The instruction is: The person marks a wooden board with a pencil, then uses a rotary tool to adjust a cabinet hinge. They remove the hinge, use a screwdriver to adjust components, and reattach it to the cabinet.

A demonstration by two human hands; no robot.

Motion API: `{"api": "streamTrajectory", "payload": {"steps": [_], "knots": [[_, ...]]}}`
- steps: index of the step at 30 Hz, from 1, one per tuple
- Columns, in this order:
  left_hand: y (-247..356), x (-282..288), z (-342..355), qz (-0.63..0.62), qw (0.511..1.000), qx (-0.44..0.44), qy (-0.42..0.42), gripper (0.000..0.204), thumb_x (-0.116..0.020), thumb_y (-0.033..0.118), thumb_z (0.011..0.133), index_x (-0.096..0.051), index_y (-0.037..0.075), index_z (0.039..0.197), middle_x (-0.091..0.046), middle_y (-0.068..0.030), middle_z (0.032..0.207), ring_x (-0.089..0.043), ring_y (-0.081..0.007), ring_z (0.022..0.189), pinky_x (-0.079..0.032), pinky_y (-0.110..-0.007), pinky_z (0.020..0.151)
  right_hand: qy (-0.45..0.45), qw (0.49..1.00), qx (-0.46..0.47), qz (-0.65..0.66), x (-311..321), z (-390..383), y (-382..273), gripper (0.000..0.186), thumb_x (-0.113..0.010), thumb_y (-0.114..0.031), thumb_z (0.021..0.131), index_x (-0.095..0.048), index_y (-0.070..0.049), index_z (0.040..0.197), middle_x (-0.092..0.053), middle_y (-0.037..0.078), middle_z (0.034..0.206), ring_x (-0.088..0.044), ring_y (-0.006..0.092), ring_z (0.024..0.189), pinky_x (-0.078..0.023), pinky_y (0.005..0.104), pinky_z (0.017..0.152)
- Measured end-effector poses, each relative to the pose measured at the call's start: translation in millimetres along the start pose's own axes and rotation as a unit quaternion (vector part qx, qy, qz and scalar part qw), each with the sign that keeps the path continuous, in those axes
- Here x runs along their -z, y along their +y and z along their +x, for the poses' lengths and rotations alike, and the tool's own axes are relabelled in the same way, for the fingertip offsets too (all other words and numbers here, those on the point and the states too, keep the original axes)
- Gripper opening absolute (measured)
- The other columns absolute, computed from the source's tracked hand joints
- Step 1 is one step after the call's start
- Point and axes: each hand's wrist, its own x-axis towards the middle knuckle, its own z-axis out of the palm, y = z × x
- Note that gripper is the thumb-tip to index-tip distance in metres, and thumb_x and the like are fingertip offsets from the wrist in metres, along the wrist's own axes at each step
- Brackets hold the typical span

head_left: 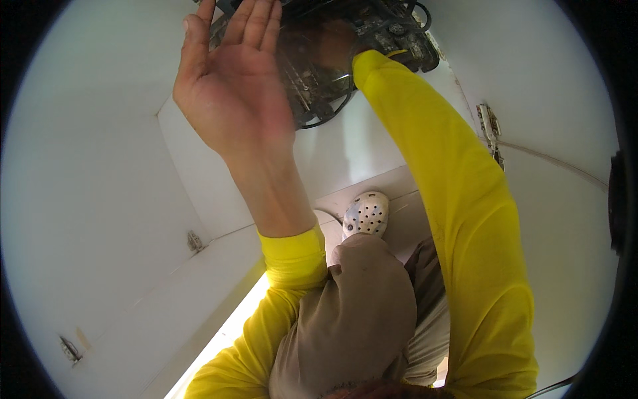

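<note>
At the top of the head view is a dark, grimy appliance-like assembly (312,90) with black cables and metal parts; its exact kind does not show. My left hand (239,93) is raised in front of its left side, palm toward me. The fingers are stretched out and hold nothing, with some tips cut off by the upper edge. My right arm, in a yellow sleeve, reaches to the assembly's middle. There my right hand (337,45) is dark and smeared by motion, so its fingers cannot be made out. A black cable (342,106) loops below it.
White panels surround the assembly, like the inside of a cabinet. Metal hinges show on the right panel (490,126) and the left one (194,241). Below are my bent knee and a white clog (367,214) with holes. Bright light enters along a gap (229,326) at lower left.
</note>
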Motion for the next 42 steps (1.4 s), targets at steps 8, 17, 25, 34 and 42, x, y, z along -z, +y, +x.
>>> {"api": "streamTrajectory", "payload": {"steps": [8,17,25,34,42], "knots": [[-7.9,-16.0,1.3,0.005,1.000,0.003,0.013,0.059,-0.056,0.031,0.118,-0.037,-0.014,0.152,-0.055,-0.0443,0.139,-0.059,-0.0497,0.141,-0.049,-0.050,0.125,0.091,0.980,-0.059,0.167,-51.5,34.4,73.8,0.040,-0.058,-0.036,0.110,-0.079,-0.005,0.126,-0.080,0.021,0.118,-0.076,0.0403,0.109,-0.059,0.0512,0.096],[5.7,-8.5,-1.0,0.022,0.998,-0.010,0.055,0.064,-0.058,0.033,0.117,-0.035,-0.015,0.152,-0.053,-0.0447,0.140,-0.059,-0.0504,0.141,-0.048,-0.052,0.126,-0.004,0.784,-0.325,0.528,31.6,-7.0,38.3,0.027,-0.062,-0.021,0.110,-0.077,-0.007,0.127,-0.079,0.016,0.117,-0.076,0.0335,0.100,-0.060,0.0466,0.084],[-1.0,-12.1,-3.4,0.014,1.000,-0.010,0.024,0.064,-0.057,0.034,0.117,-0.035,-0.014,0.153,-0.056,-0.0428,0.138,-0.060,-0.0487,0.139,-0.049,-0.051,0.125,0.086,0.700,-0.258,0.660,85.7,-106.5,8.5,0.030,-0.067,-0.007,0.109,-0.071,-0.006,0.139,-0.076,0.007,0.132,-0.069,0.0148,0.109,-0.056,0.0317,0.096],[-6.8,-7.4,-8.0,0.023,0.999,-0.023,0.004,0.067,-0.059,0.036,0.117,-0.034,-0.014,0.155,-0.060,-0.0390,0.134,-0.063,-0.0448,0.136,-0.050,-0.050,0.123,0.108,0.533,-0.266,0.796,122.5,-189.3,-11.8,0.037,-0.067,-0.007,0.110,-0.065,-0.006,0.147,-0.073,0.005,0.130,-0.069,0.0182,0.114,-0.055,0.0343,0.100],[-6.6,0.7,-20.3,0.020,1.000,-0.005,-0.017,0.070,-0.060,0.034,0.117,-0.031,-0.014,0.159,-0.060,-0.0365,0.140,-0.061,-0.0419,0.140,-0.046,-0.048,0.125,0.106,0.518,-0.214,0.821,142.1,-212.2,-18.7,0.037,-0.068,-0.009,0.111,-0.063,-0.007,0.147,-0.074,0.006,0.131,-0.069,0.0205,0.117,-0.054,0.0391,0.102]]}}
